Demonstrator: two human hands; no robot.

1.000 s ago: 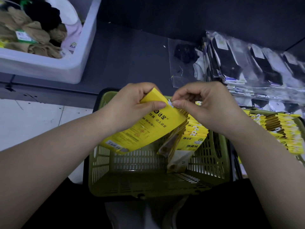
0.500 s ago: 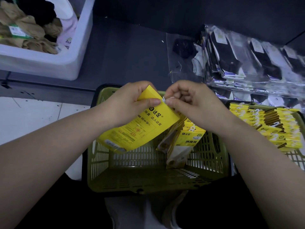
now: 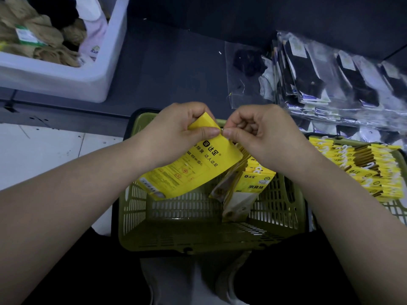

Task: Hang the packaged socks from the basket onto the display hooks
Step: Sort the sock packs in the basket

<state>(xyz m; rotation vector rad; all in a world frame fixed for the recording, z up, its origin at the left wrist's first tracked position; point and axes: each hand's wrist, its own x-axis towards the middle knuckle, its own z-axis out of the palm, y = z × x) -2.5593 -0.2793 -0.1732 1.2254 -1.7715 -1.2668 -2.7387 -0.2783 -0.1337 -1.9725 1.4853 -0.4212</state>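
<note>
My left hand [image 3: 176, 130] holds a yellow sock pack [image 3: 198, 168] over the near-left part of the green basket [image 3: 198, 234]. The fingers curl behind the pack's top edge and the thumb presses on its front. The pack tilts, with its top corner up between my two hands and its lower end hanging toward the basket's left wall. My right hand [image 3: 259, 130] is curled tight, and its thumb and forefinger pinch at that same top corner, just beside my left thumb. A small pale bit shows between the fingertips, but I cannot tell what it is.

Inside the basket, a few more yellow packs [image 3: 248, 186] lean against the right wall, under my right wrist. To the right, a second basket [image 3: 396, 208] holds a row of yellow packs [image 3: 363, 168] laid edge to edge.

Far right, on the dark shelf [image 3: 165, 73], lies a heap of dark socks in clear wrappers [image 3: 330, 80]. Far left, a white bin [image 3: 66, 82] holds loose tan socks [image 3: 44, 40]. Pale floor tiles [image 3: 44, 150] show to the left, beyond my left forearm.
</note>
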